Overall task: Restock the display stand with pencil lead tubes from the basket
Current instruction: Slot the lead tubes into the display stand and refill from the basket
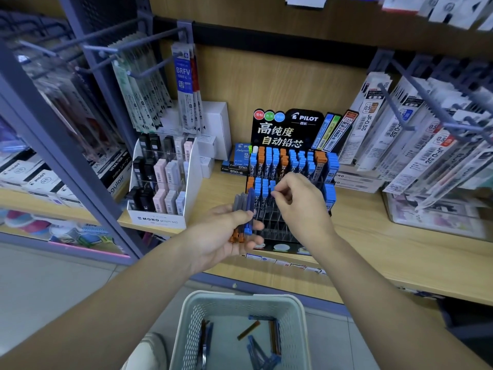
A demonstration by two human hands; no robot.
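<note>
Nearest, pale basket [240,296] with loose lead tubes [248,330], left hand [224,236] gripping a tube bunch [243,206], right hand [301,201] pinching one blue-capped tube [272,189] above empty front slots of display stand [277,228], PILOT header [304,118] behind, MONO graph box [157,218] left.

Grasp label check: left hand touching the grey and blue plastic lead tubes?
Touching. Head view: left hand grips the grey and blue plastic lead tubes, thumb across them.

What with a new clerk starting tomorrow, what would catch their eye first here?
First, the black Pilot display stand at centre, packed with blue- and orange-capped lead tubes. In front of it, the left hand holds a fan of tubes while the right hand pinches a blue-capped tube at the lower row. Below sits a pale basket.
</note>
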